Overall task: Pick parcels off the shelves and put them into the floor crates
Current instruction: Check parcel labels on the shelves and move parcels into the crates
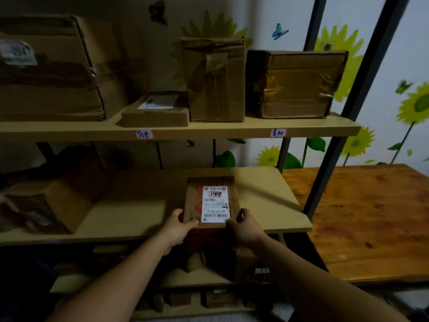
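Note:
A flat brown cardboard parcel [193,201] with a white shipping label lies at the front edge of the middle shelf [139,212]. My left hand [178,226] grips its near left corner, thumb on top. Its near right corner is held by my right hand [243,226], fingers curled round the edge. The parcel's near end juts over the shelf's front edge. No floor crate is in view.
The upper shelf [209,130] carries a large box [53,73] at left, a flat parcel [155,112], an upright box [216,82] and a dark box [294,87]. More boxes [46,205] lie left on the middle shelf. A wooden table [362,219] stands to the right, behind dark metal uprights [343,126].

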Available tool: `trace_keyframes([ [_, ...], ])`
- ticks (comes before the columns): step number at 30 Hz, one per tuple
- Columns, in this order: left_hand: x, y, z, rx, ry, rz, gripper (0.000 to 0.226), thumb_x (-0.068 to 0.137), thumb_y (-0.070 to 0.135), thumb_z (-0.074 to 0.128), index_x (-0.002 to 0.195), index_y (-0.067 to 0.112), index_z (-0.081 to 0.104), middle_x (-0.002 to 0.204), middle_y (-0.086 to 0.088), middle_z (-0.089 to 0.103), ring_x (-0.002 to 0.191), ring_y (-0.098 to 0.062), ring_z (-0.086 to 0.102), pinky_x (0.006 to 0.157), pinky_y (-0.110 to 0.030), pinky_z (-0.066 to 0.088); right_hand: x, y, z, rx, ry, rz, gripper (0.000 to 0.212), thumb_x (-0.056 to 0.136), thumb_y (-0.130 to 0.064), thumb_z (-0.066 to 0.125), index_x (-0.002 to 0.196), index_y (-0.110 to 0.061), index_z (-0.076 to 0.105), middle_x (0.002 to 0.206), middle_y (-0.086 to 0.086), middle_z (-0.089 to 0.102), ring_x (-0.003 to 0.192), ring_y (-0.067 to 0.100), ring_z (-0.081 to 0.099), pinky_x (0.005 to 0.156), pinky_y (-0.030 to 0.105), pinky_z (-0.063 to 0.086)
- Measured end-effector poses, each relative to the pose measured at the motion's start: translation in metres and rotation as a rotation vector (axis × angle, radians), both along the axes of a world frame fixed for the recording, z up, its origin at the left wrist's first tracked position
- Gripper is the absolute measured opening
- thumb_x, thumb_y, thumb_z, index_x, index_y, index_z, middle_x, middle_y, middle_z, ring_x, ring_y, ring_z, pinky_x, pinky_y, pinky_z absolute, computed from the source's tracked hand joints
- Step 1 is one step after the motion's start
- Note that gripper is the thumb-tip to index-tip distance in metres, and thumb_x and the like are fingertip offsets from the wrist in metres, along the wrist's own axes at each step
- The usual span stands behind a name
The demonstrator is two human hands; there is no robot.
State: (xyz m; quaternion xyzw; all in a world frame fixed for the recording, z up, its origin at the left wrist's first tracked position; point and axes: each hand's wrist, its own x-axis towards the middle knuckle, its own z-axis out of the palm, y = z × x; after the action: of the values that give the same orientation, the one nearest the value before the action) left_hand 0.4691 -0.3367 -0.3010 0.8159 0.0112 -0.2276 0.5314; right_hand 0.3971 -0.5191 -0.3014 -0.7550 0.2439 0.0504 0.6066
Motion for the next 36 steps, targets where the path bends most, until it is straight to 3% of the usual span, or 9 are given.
trace_keyframes([
  [3,-0.007,0.010,-0.007,-0.024,0.062,0.004,0.073,0.086,0.023,0.065,0.142,0.029,0.017,0.125,-0.002,0.047,0.105,-0.021,0.049,0.090,-0.045,0.048,-0.004,0.007,-0.008,-0.006,-0.026,-0.001,0.069,0.086,-0.029,0.069,0.142,-0.024,0.028,0.131,0.006,0.056,0.107,0.022,0.059,0.086,0.039,0.055],
  [7,-0.025,0.014,-0.019,-0.124,0.060,-0.012,0.083,0.086,0.014,0.065,0.145,0.036,0.010,0.138,-0.005,0.043,0.110,-0.021,0.048,0.091,-0.046,0.047,-0.017,0.007,-0.024,0.036,-0.077,0.007,0.107,0.055,-0.049,0.082,0.145,-0.036,0.025,0.132,0.003,0.058,0.113,0.024,0.061,0.092,0.048,0.054],
  [11,-0.041,0.026,-0.016,-0.174,-0.046,-0.005,0.085,0.084,0.016,0.067,0.146,0.037,0.012,0.140,-0.001,0.043,0.119,-0.021,0.047,0.097,-0.045,0.044,-0.043,0.018,-0.011,0.010,-0.160,-0.033,0.087,0.083,-0.024,0.073,0.151,-0.032,0.020,0.136,0.002,0.054,0.118,0.020,0.057,0.099,0.045,0.050],
  [13,-0.052,0.037,-0.007,-0.202,-0.111,-0.017,0.086,0.083,0.017,0.069,0.145,0.039,0.014,0.141,0.004,0.040,0.127,-0.019,0.041,0.106,-0.046,0.036,-0.058,0.023,-0.004,0.014,-0.225,-0.050,0.083,0.085,-0.022,0.071,0.150,-0.036,0.021,0.138,-0.001,0.052,0.121,0.019,0.055,0.101,0.046,0.048],
  [16,-0.075,0.054,0.012,-0.239,-0.237,-0.022,0.082,0.084,0.014,0.067,0.146,0.037,0.018,0.130,0.012,0.037,0.126,-0.009,0.033,0.105,-0.030,0.029,-0.083,0.035,0.012,0.007,-0.323,-0.076,0.080,0.087,-0.018,0.069,0.149,-0.040,0.023,0.133,-0.010,0.051,0.124,0.014,0.051,0.104,0.045,0.046],
  [23,-0.117,0.086,0.040,-0.255,-0.345,-0.009,0.078,0.084,0.013,0.066,0.142,0.043,0.024,0.130,0.015,0.038,0.129,-0.007,0.032,0.111,-0.041,0.029,-0.131,0.067,0.038,-0.046,-0.415,-0.090,0.077,0.088,-0.020,0.068,0.146,-0.047,0.024,0.120,-0.025,0.047,0.105,-0.008,0.049,0.102,0.034,0.045],
  [28,-0.127,0.093,0.046,-0.258,-0.332,-0.087,0.076,0.086,0.015,0.065,0.143,0.042,0.024,0.134,0.012,0.040,0.128,-0.003,0.030,0.107,-0.033,0.028,-0.147,0.081,0.033,-0.015,-0.392,-0.172,0.077,0.087,-0.021,0.068,0.143,-0.053,0.025,0.130,-0.019,0.048,0.122,0.007,0.049,0.099,0.048,0.049],
  [32,-0.148,0.084,0.047,-0.230,-0.314,-0.180,0.074,0.087,0.018,0.063,0.144,0.041,0.022,0.145,0.009,0.035,0.122,-0.002,0.028,0.099,-0.029,0.027,-0.177,0.079,0.024,0.009,-0.388,-0.251,0.076,0.087,-0.020,0.069,0.144,-0.050,0.027,0.135,-0.013,0.051,0.122,0.011,0.052,0.093,0.048,0.053],
  [36,-0.190,0.059,0.050,-0.211,-0.300,-0.264,0.072,0.088,0.021,0.061,0.146,0.037,0.020,0.125,0.016,0.035,0.114,0.001,0.024,0.093,-0.024,0.024,-0.226,0.051,0.015,-0.023,-0.371,-0.286,0.075,0.084,-0.024,0.071,0.143,-0.047,0.032,0.134,-0.008,0.054,0.122,0.016,0.054,0.096,0.048,0.051],
])
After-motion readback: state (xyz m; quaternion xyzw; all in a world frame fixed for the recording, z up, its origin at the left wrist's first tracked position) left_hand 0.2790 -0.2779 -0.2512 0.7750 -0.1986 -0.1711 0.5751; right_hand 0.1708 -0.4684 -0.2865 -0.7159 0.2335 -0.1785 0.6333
